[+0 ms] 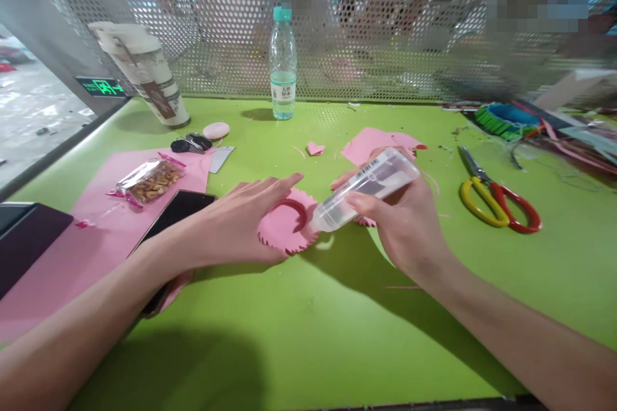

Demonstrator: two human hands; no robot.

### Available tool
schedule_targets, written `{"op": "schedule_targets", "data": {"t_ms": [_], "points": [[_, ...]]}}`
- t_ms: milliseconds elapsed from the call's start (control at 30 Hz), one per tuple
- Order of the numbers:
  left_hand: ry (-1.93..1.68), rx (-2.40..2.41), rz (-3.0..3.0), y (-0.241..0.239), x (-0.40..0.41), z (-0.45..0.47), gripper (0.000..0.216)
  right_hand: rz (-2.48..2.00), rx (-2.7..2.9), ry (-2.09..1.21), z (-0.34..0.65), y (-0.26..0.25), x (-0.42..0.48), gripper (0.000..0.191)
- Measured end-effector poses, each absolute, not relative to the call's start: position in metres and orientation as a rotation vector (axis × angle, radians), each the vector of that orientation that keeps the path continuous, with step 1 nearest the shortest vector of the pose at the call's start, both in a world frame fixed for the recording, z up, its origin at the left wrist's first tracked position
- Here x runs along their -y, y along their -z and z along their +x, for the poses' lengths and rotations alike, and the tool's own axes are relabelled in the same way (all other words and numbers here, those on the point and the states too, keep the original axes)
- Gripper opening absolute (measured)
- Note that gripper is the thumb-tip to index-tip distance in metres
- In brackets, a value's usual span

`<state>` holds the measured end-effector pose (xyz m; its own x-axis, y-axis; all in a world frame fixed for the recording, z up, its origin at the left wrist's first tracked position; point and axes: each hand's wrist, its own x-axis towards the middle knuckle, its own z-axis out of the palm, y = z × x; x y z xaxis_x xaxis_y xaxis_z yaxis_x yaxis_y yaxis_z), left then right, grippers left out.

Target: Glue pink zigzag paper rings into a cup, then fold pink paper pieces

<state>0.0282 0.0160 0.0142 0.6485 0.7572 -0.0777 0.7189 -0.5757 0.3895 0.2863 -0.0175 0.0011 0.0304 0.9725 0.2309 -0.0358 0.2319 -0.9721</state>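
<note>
A clear plastic squeeze tube (369, 189) is held in a closed, narrow grip by the right hand (402, 228), its nozzle touching a pink saw-edged paper disc (284, 225). The disc lies beneath the open, flat left hand (241, 221), just above a green tabletop (337, 340).

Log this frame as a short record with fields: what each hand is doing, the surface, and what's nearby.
left hand: lying on a jagged-edged pink paper circle
right hand: gripping a clear squeeze bottle, its tip against the circle
surface: green table
nearby: scissors, phone, water bottle, snack bag
</note>
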Motion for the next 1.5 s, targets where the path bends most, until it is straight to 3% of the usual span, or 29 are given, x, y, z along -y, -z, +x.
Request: {"op": "schedule_targets", "data": {"t_ms": [133, 300, 900, 1500], "points": [[-0.013, -1.037, 2.494, -0.019, -0.022, 0.016, 0.116, -1.016, 1.232, -1.092, 0.284, 0.003, 0.02, 0.044], [-0.118, -1.021, 2.461, -0.016, -0.02, 0.019, 0.123, -0.987, 1.24, -1.127, 0.277, 0.004, 0.024, 0.046], [-0.206, -1.033, 2.481, -0.01, -0.018, 0.028, 0.107, -0.968, 1.265, -1.183, 0.269, 0.002, 0.028, 0.052], [-0.178, -1.038, 2.48, -0.011, -0.019, 0.028, 0.106, -0.9, 1.273, -1.205, 0.278, 0.006, 0.019, 0.044]]}}
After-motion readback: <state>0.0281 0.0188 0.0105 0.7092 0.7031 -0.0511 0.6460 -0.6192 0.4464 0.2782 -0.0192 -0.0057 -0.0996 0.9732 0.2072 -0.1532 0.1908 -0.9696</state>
